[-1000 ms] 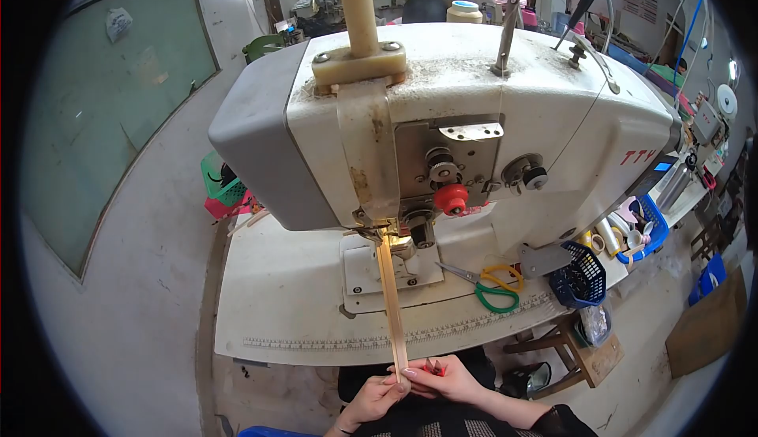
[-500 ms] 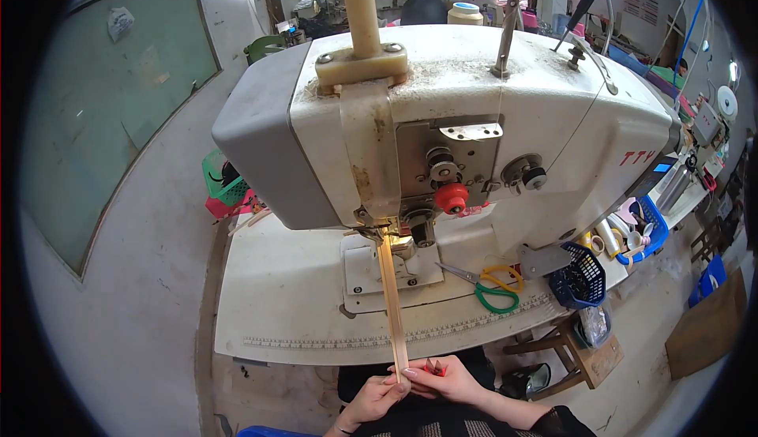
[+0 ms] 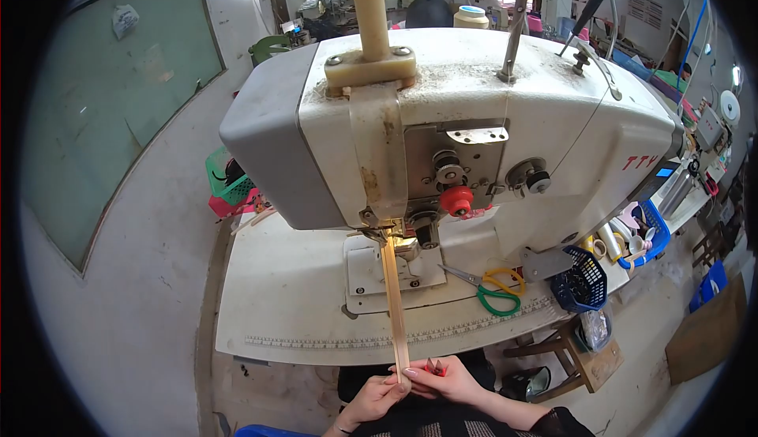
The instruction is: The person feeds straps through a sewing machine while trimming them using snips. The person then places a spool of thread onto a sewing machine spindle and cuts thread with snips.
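A narrow tan strip runs from under the needle area of a white sewing machine down past the table's front edge. Its lower end is pinched by my left hand and my right hand, whose fingertips meet there. A small red-handled tool, perhaps snips, also sits in my right hand. Scissors with green and yellow handles lie on the white table, right of the strip.
Right of the scissors is a dark blue basket, with a wooden stool below it. A blue tray of spools stands further right. A green basket is behind the table's left side. A ruler strip lines the front edge.
The view has shifted slightly, so the machine appears a little lower and further right. Both hands keep the same hold on the strip.
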`<state>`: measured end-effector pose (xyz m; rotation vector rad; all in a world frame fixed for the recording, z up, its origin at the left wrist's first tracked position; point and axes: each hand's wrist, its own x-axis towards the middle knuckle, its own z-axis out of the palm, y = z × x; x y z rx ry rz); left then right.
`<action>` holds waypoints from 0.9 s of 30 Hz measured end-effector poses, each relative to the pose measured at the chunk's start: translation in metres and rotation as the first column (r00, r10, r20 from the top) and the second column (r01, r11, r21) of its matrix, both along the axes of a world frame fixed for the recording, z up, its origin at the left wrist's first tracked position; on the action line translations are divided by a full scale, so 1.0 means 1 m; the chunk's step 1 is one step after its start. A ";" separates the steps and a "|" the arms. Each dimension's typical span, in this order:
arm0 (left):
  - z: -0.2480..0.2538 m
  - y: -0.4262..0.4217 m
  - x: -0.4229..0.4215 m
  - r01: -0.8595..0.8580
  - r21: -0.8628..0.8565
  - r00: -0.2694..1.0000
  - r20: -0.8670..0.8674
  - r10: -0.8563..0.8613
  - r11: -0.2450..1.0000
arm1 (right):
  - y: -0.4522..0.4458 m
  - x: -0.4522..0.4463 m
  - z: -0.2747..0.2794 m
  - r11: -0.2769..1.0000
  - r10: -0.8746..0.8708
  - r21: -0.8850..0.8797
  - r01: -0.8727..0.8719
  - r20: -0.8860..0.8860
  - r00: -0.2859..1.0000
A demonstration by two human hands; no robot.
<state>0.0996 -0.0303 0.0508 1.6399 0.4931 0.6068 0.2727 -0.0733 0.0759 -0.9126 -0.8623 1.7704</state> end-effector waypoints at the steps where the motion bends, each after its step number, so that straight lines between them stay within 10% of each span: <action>1: 0.000 0.000 0.000 0.005 0.001 1.000 0.004 -0.005 1.000 | 0.000 0.000 0.000 1.000 0.001 0.007 -0.001 -0.001 1.000; 27: -0.009 -0.007 -0.008 -0.114 0.025 0.993 -0.005 0.114 0.993 | -0.007 -0.009 -0.008 0.998 -0.054 0.035 0.057 -0.080 0.995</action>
